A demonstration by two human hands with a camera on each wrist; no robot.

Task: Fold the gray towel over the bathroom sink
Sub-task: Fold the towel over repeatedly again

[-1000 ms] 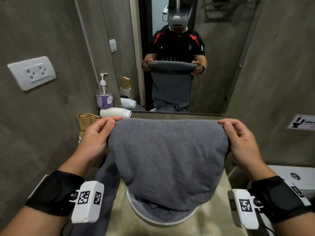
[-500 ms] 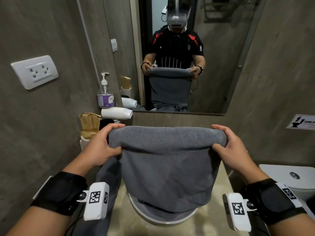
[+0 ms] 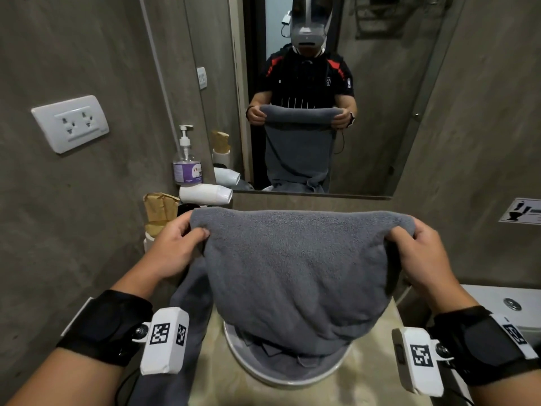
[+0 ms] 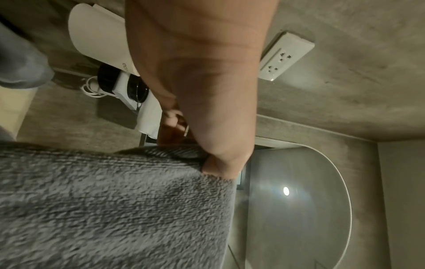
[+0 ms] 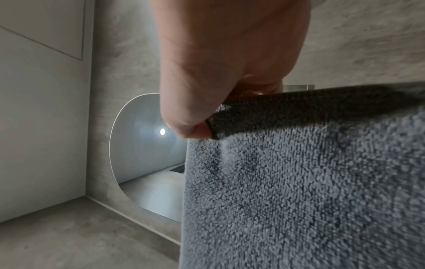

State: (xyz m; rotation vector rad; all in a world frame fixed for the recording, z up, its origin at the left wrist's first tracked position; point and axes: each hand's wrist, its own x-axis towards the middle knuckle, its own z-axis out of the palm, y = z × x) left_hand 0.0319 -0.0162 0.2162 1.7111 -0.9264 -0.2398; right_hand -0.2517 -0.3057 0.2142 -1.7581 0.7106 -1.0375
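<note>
At centre frame in the head view, I hold the gray towel (image 3: 295,268) up by its folded top edge, its lower end bunched in the sink (image 3: 281,373) and a loose length trailing down at lower left. My left hand (image 3: 172,247) pinches the upper left corner, thumb in front and fingers behind; the left wrist view confirms this grip (image 4: 214,163). My right hand (image 3: 421,253) pinches the upper right corner likewise (image 5: 195,127).

Risks, as I judge them: the heap in the basin may drag and skew the fold if I bring the top edge down unevenly. The trailing length at lower left may slip off the counter (image 3: 222,376) and pull the cloth sideways. A thumb pinch on thick terry could let one layer slide.

Surroundings: at left of frame, close behind my left hand, stand a white hair dryer (image 3: 205,194), a pump bottle (image 3: 187,162) and brown paper bags (image 3: 159,208); a swing leftward could knock them. A wall socket (image 3: 71,123) sits upper left, the mirror (image 3: 322,98) ahead, a toilet cistern (image 3: 503,303) lower right.
</note>
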